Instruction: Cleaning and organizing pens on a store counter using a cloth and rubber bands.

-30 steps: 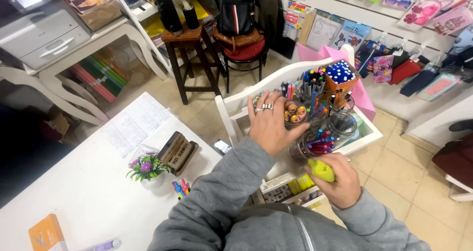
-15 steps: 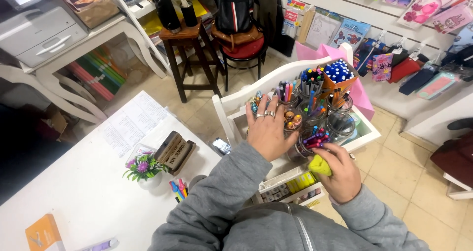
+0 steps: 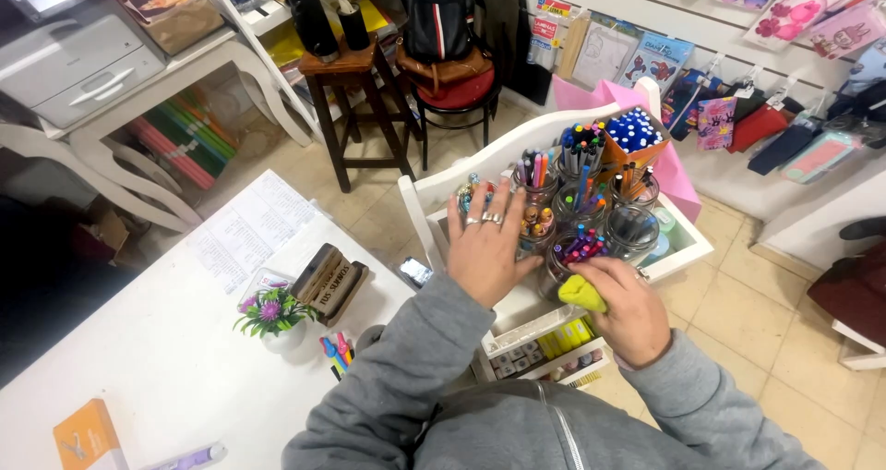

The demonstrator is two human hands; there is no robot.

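My left hand [image 3: 487, 247], with rings on two fingers, lies spread and flat in a white wooden display tray [image 3: 434, 193], its fingertips touching a glass jar of pens [image 3: 537, 196]. Several glass jars of coloured pens and markers [image 3: 583, 198] fill the tray. My right hand [image 3: 629, 311] is closed on a yellow-green cloth [image 3: 581, 293], pressed against a front jar of markers [image 3: 574, 253]. An orange box of blue-capped pens [image 3: 635, 136] stands at the tray's back. Both arms are in grey sleeves.
A white table [image 3: 166, 368] at left holds a small flower pot [image 3: 274, 318], a wooden block stand [image 3: 328, 281], printed sheets [image 3: 247, 235], markers and an orange box [image 3: 88, 438]. A dark stool [image 3: 355, 91], a chair with a backpack [image 3: 443, 36], a printer [image 3: 69, 50] and wall goods stand behind.
My left hand has slid down from the tops of the jars to the tray's left side. The right hand with the cloth has risen against the front jar.
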